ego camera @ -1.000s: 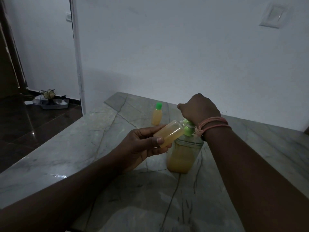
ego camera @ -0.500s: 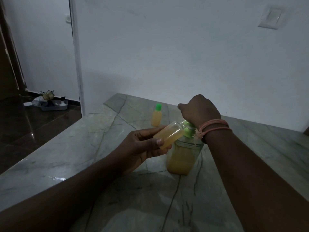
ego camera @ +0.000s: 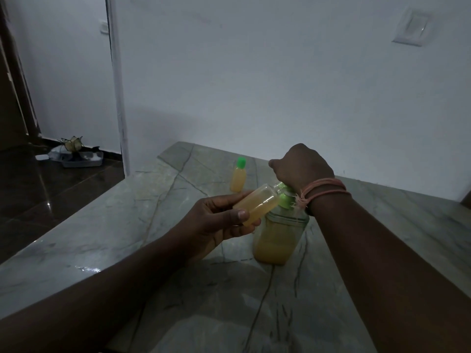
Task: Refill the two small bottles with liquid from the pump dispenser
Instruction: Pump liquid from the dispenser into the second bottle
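One grey marble surface (ego camera: 107, 240), veined with dark lines, filled the lower frame and met a plain white wall (ego camera: 254, 72) behind it. One pale switch plate (ego camera: 410, 28) sat high on that wall at the right. To the left, the dark glossy floor (ego camera: 51, 189) carried one shallow tray (ego camera: 81, 160) of small clutter, too dim to make out.

Two bare forearms reached in from the bottom. One pump dispenser (ego camera: 277, 238), a clear jar about half full of yellow-orange liquid with a green pump top, stood upright on the surface near its middle. The right hand (ego camera: 302, 166) was closed into a fist over the pump head, its fingers curled down on it, and one band of pink cord (ego camera: 323, 191) circled that wrist.

There were two small bottles. The open small bottle (ego camera: 257, 202), uncapped and holding yellow liquid, lay tilted in the left hand (ego camera: 216, 225), gripped between thumb and fingers with its mouth held up against the green pump spout. The capped small bottle (ego camera: 238, 175), also holding yellow liquid, stood upright under one green cap on the surface beyond the hands, well apart from the dispenser and nearer the wall.
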A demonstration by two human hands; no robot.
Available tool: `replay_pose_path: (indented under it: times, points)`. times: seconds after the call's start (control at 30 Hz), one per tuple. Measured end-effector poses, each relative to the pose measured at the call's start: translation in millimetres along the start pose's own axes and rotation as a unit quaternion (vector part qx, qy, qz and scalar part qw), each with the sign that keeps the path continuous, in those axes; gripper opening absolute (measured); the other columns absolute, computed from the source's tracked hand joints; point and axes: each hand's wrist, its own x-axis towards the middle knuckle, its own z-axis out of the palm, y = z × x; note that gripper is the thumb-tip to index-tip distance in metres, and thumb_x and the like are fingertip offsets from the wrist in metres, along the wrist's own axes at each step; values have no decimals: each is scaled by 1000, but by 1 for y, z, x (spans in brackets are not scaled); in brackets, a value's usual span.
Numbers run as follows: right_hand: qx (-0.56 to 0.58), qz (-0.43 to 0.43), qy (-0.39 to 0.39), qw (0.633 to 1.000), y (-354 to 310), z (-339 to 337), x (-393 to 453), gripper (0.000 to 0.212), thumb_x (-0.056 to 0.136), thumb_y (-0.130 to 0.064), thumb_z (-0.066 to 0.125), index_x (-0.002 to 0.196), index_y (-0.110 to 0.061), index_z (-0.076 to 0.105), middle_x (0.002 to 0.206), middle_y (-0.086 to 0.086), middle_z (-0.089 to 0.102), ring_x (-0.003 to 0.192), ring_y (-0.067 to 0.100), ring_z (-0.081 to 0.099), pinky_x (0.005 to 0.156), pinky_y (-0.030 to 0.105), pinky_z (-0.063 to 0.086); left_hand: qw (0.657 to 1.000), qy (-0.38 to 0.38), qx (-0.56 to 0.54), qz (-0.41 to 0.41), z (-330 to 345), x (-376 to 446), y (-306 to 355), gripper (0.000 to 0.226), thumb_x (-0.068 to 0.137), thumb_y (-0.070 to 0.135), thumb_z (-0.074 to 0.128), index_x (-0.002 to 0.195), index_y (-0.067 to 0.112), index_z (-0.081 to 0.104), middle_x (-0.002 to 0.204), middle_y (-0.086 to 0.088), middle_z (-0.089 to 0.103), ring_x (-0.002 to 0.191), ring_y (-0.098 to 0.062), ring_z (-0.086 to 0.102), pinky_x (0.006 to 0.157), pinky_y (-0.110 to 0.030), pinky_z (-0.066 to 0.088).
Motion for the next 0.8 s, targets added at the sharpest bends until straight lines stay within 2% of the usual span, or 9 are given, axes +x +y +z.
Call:
replay_pose_path:
  times: [0.17, 0.27, 0.37, 0.5, 0.67, 0.8]
  points:
    - [-51, -32, 22, 998, -5, -6, 0, 30, 79, -38, 60, 63, -18, 45, 64, 0, 49, 55, 18, 46, 50, 24, 31, 1000, -7, -8, -2, 4, -1, 2, 47, 83, 25, 80, 129, 26, 69, 124, -14, 69, 112, -32, 68, 86, -30, 57]
    - [-22, -33, 57, 998, 0, -1, 1, 32, 80, -42, 57, 63, -18, 45, 64, 0, 50, 56, 19, 47, 50, 25, 29, 1000, -6, -10, 0, 2, 1, 1, 47, 82, 26, 80, 128, 26, 69, 124, -13, 69, 112, -33, 68, 86, -30, 57]
    - [-4, -18, 37, 999, 2, 2, 0, 30, 78, -40, 60, 64, -17, 48, 65, 1, 53, 58, 21, 50, 50, 25, 30, 1000, -12, -7, -2, 0, 0, 0, 48, 83, 27, 80, 129, 25, 68, 124, -13, 69, 111, -32, 68, 86, -30, 57]
    - [-18, -24, 38, 999, 0, -1, -2, 31, 80, -38, 60, 61, -17, 46, 61, -1, 49, 53, 16, 44, 47, 22, 26, 1000, -9, -14, -2, 2, -1, 1, 51, 80, 29, 83, 129, 25, 69, 125, -12, 69, 111, -32, 69, 86, -30, 57]
    - [-46, -39, 23, 998, -6, -8, -2, 31, 81, -40, 58, 63, -19, 45, 64, 0, 48, 55, 18, 46, 49, 24, 29, 1000, -3, -11, -4, 5, -1, 3, 51, 78, 30, 84, 127, 26, 70, 124, -12, 69, 111, -32, 69, 86, -30, 57]
    - [3, -14, 13, 1000, 0, -2, -3, 35, 81, -46, 56, 65, -18, 44, 72, 5, 55, 71, 28, 55, 62, 29, 40, 1000, -4, -6, -6, 4, 0, 3, 51, 78, 30, 84, 127, 25, 70, 123, -13, 70, 110, -32, 69, 85, -30, 57]
